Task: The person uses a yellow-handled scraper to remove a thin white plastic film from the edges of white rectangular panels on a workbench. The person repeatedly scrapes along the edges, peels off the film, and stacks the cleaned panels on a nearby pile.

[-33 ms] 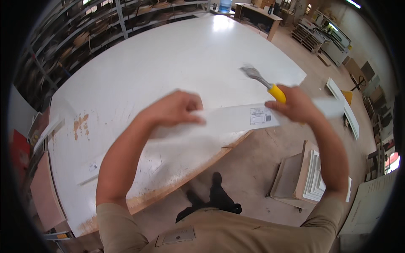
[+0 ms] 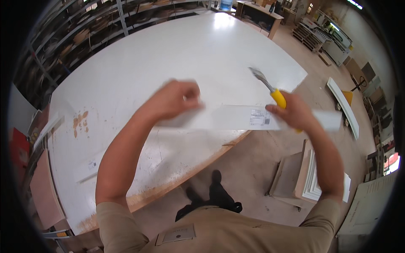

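My right hand is wrapped round the yellow handle of a hand tool. The tool's grey metal head points up and left; it is blurred and I cannot tell its exact kind. A long white board with a printed label runs beneath this hand, its right end jutting past the table edge. My right thumb lies close to the label. By the board's left end my left hand is curled into a pinch, raised and smeared by motion. Whatever lies in its fingers cannot be made out.
The big white table has a worn wooden front edge. On its left lies another labelled white strip. A cart with stacked white boards stands at my right. Shelving lines the back left; a long white panel lies far right.
My left hand has shifted slightly up and left. The tool has moved a little to the right with my right hand, and the board lies more level.
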`<state>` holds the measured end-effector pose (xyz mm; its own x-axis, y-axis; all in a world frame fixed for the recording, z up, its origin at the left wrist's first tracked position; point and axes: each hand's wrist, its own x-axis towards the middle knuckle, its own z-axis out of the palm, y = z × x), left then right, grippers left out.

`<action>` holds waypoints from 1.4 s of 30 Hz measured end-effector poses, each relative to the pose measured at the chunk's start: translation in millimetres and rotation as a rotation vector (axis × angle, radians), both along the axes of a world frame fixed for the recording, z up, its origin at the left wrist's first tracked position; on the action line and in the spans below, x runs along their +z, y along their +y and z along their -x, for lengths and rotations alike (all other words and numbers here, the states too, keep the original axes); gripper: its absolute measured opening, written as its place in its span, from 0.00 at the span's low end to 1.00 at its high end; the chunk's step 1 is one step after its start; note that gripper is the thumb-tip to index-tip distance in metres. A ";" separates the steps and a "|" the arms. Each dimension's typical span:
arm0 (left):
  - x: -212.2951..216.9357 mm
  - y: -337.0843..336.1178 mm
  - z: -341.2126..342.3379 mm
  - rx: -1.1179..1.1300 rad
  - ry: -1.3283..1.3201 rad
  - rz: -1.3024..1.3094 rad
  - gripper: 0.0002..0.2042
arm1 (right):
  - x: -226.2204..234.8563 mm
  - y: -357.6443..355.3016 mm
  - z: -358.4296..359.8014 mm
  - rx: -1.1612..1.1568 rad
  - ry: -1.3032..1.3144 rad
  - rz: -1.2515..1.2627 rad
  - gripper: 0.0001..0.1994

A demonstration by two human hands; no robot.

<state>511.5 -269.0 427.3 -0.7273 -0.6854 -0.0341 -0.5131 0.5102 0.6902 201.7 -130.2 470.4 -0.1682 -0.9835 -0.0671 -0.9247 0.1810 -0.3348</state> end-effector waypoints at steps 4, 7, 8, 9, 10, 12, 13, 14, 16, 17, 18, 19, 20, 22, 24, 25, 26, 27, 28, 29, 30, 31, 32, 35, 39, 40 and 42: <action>-38.4 40.7 -1.6 0.539 0.911 0.160 0.05 | -122.9 46.3 0.6 -0.364 -0.304 0.015 0.23; -133.5 137.2 11.8 0.588 0.911 -0.377 0.08 | -190.0 67.0 -30.2 -0.474 -0.610 -0.021 0.18; -170.2 174.0 19.2 0.481 0.837 -0.557 0.07 | -197.7 69.2 -47.8 -0.499 -0.608 -0.081 0.17; -205.7 210.4 27.9 0.375 0.740 -0.717 0.07 | -212.3 72.8 -55.5 -0.482 -0.641 -0.105 0.16; -247.7 249.3 37.7 0.378 0.638 -0.927 0.09 | -226.6 76.4 -62.9 -0.460 -0.674 -0.131 0.15; -259.0 264.3 53.7 0.222 0.529 -1.350 0.25 | -241.7 78.9 -73.9 -0.489 -0.752 -0.083 0.17; -264.2 267.6 63.7 0.194 0.705 -1.219 0.23 | -245.9 79.3 -78.4 -0.501 -0.787 -0.054 0.18; -255.1 253.9 66.2 0.152 0.555 -1.215 0.22 | -248.0 79.7 -79.9 -0.494 -0.787 -0.067 0.18; -227.4 221.2 77.6 0.052 0.271 -1.196 0.21 | -244.7 79.0 -76.7 -0.482 -0.772 -0.086 0.18; -228.2 232.1 82.8 0.161 0.482 -1.229 0.18 | -237.1 78.6 -74.3 -0.440 -0.683 -0.096 0.17; -230.7 234.2 84.7 0.160 0.460 -1.257 0.18 | -224.8 78.3 -72.4 -0.396 -0.594 -0.107 0.17; -226.1 236.6 85.0 0.161 0.434 -1.293 0.17 | -213.4 81.0 -71.0 -0.355 -0.508 -0.127 0.17; -225.4 238.8 84.1 0.163 0.404 -1.328 0.17 | -202.3 81.4 -69.1 -0.332 -0.421 -0.184 0.17; -237.1 241.2 83.3 0.188 0.387 -1.307 0.17 | -184.2 80.5 -62.6 -0.277 -0.245 -0.294 0.18; -244.2 246.0 84.2 0.207 0.373 -1.307 0.17 | -185.3 88.5 -60.9 -0.126 -0.041 -0.275 0.18; -244.6 244.7 85.8 0.207 0.366 -1.311 0.17 | -185.2 93.8 -61.4 -0.061 -0.027 -0.227 0.19; -244.7 244.4 86.7 0.208 0.360 -1.316 0.16 | -185.0 98.7 -62.5 0.005 -0.013 -0.179 0.19; -244.8 244.5 86.8 0.200 0.356 -1.300 0.16 | -183.6 102.3 -66.0 0.045 0.026 -0.178 0.20; -244.5 244.6 86.5 0.191 0.350 -1.280 0.16 | -181.1 105.5 -71.4 0.085 0.063 -0.172 0.22; -244.6 244.7 86.1 0.182 0.343 -1.260 0.15 | -179.8 106.3 -75.1 0.125 0.101 -0.167 0.24; -245.1 244.4 85.6 0.178 0.361 -1.257 0.16 | -179.8 104.8 -76.5 0.152 0.128 -0.174 0.26; -245.8 244.1 85.1 0.171 0.379 -1.256 0.16 | -179.9 103.4 -77.4 0.176 0.156 -0.182 0.27; -246.2 244.4 85.0 0.164 0.397 -1.255 0.16 | -180.3 102.0 -77.7 0.200 0.185 -0.190 0.29; -243.5 245.4 86.0 0.203 0.425 -1.233 0.16 | -185.3 96.4 -76.1 0.249 0.225 -0.162 0.30; -245.4 244.0 86.3 0.187 0.391 -1.245 0.17 | -177.3 80.8 -77.9 0.287 0.242 -0.239 0.29; -247.0 243.7 86.5 0.183 0.376 -1.257 0.17 | -175.6 76.2 -78.3 0.293 0.248 -0.251 0.29; -246.3 244.0 85.7 0.178 0.328 -1.277 0.18 | -175.3 65.9 -80.8 0.287 0.234 -0.267 0.29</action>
